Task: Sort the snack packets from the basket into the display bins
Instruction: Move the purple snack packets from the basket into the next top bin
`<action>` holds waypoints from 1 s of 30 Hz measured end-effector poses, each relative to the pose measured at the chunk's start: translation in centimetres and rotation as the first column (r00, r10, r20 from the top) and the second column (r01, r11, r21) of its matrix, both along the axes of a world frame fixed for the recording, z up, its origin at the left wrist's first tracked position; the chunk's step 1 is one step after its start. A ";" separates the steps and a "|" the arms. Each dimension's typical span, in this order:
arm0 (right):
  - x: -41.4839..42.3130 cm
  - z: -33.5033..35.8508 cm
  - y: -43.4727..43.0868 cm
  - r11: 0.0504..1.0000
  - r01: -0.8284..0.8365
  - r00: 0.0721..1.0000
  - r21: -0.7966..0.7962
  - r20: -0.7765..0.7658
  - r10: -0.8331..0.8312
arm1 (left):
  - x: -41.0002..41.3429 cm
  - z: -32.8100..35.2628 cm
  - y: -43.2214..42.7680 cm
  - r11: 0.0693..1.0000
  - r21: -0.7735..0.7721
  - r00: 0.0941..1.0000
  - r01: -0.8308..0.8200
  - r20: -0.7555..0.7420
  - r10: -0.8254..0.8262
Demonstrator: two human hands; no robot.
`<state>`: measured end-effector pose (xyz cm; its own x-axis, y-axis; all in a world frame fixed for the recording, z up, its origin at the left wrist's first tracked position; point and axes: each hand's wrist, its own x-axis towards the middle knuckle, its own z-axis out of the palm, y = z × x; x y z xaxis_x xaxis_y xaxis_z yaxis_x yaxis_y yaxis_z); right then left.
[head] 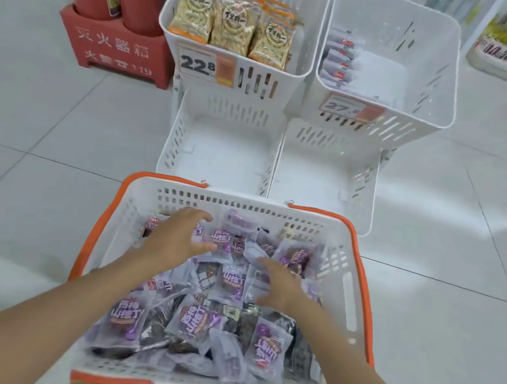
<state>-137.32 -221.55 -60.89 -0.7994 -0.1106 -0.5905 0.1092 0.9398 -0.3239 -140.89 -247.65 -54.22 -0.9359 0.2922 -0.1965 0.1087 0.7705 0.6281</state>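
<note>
Inside orange-rimmed basket (275, 212): loose heap of purple snack packets (192, 320), covering its floor. Above the heap: left hand (180, 233) and right hand (279, 289), fingers spread apart, gripping nothing; contact with packets not discernible. Expect light, soft, crinkly film pouches, probably slippery and prone to sliding over one another. Pinch at a sealed edge or across the flat body; avoid crushing the contents. Likely destination: upper right display bin (436, 71), already holding matching pouches (339, 61) along its left wall.

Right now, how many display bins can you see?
4 bins: upper left, holding orange packets; upper right, holding purple packets; lower left and lower right, empty. Others may be hidden.
</note>
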 end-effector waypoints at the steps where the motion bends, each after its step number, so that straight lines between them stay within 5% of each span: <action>1: 0.2 -0.2 -0.1 0.998 -0.024 0.999 0.060 -0.044 0.026 | 0.3 -0.1 0.0 1.000 -0.007 1.000 0.024 0.003 -0.023; 3: 0.1 0.1 0.1 0.997 0.000 0.987 0.078 -0.161 0.013 | 0.4 -0.3 0.2 0.999 0.006 0.999 0.047 0.016 -0.047; 7: -1.1 4.2 -0.3 0.883 0.325 0.884 -0.338 -0.223 -0.411 | 0.5 -0.2 1.5 0.994 0.105 0.999 0.012 0.038 -0.016; 10: -2.0 8.0 -2.3 0.766 0.331 0.815 -0.551 -0.242 -0.526 | 1.1 0.9 3.5 0.949 0.314 0.973 0.013 0.215 -0.084; 12: -1.8 10.1 -4.0 0.642 0.273 0.910 -0.716 -0.025 -0.414 | 1.5 1.4 4.7 0.893 0.448 0.947 -0.029 0.298 -0.119; 15: -1.7 11.4 -5.1 0.459 0.348 0.934 -0.818 0.260 -0.245 | 0.8 1.2 4.0 0.820 0.525 0.934 -0.229 0.355 0.033; 21: -2.4 4.5 -2.9 0.875 0.172 0.960 -0.453 -0.120 -0.251 | -0.2 -0.2 0.2 0.701 0.494 0.801 -0.515 0.567 0.189; 27: -2.2 -2.2 -1.3 0.967 0.162 0.978 -0.195 -0.098 -0.183 | 0.1 0.2 -1.2 0.613 0.518 0.726 -0.596 0.674 0.136; 30: -1.9 -3.5 -1.8 0.994 0.107 0.959 -0.029 -0.262 -0.111 | 0.4 0.8 -1.1 0.740 0.434 0.780 -0.514 0.596 0.193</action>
